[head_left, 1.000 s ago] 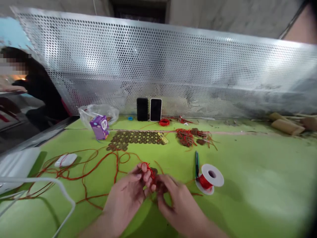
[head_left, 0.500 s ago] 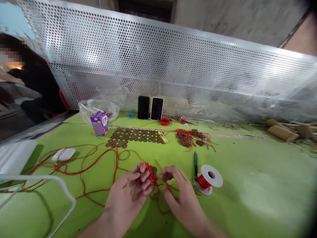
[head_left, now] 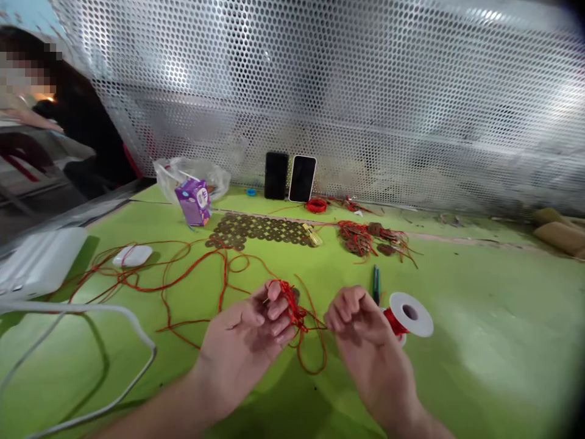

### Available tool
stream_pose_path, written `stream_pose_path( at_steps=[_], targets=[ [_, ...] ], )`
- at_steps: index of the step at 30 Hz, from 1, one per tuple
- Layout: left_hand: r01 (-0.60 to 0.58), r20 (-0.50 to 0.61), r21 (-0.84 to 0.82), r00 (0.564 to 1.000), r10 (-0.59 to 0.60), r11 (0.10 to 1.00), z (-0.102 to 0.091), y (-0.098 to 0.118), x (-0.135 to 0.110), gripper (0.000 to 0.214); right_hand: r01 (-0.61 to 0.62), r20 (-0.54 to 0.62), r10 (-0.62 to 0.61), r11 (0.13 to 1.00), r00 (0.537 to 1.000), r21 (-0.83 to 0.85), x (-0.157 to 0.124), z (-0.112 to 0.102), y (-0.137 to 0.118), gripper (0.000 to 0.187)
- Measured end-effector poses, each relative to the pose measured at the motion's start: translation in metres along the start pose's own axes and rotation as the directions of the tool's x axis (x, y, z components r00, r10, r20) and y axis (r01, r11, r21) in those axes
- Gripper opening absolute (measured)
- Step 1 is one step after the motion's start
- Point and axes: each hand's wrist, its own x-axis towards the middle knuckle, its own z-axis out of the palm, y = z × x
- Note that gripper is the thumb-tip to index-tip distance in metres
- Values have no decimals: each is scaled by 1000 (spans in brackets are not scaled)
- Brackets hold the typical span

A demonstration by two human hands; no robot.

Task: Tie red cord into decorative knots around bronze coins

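Observation:
My left hand is closed on a knotted bundle of red cord with a brown coin partly hidden behind the fingers. To its right, my right hand is pinched on a strand of the same red cord, drawn taut between the two hands. A loop of cord hangs below them. Long red cord trails left across the green table. A white spool of red thread lies just right of my right hand, beside a dark pen.
Rows of brown coins lie farther back, with tied coin bundles, a purple carton, a plastic bag and two phones against the perforated metal screen. A white mouse and a white wire frame sit left. Another person is at far left.
My right hand has pulled away to the right, drawing the cord taut from the knot in my left hand. The view has tilted down and moved closer to the table.

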Motion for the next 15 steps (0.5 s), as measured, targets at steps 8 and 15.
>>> stream_pose_path(
  at_steps=[8, 15],
  targets=[
    [14, -127, 51, 992, -7, 999, -3, 0, -3, 17, -222, 48, 220, 910, 974, 351, 8, 4, -19, 28],
    [27, -153, 96, 988, -12, 995, -13, 0, -3, 14, -217, 42, 216, 913, 975, 344, 9, 6, -22, 29]
  ],
)
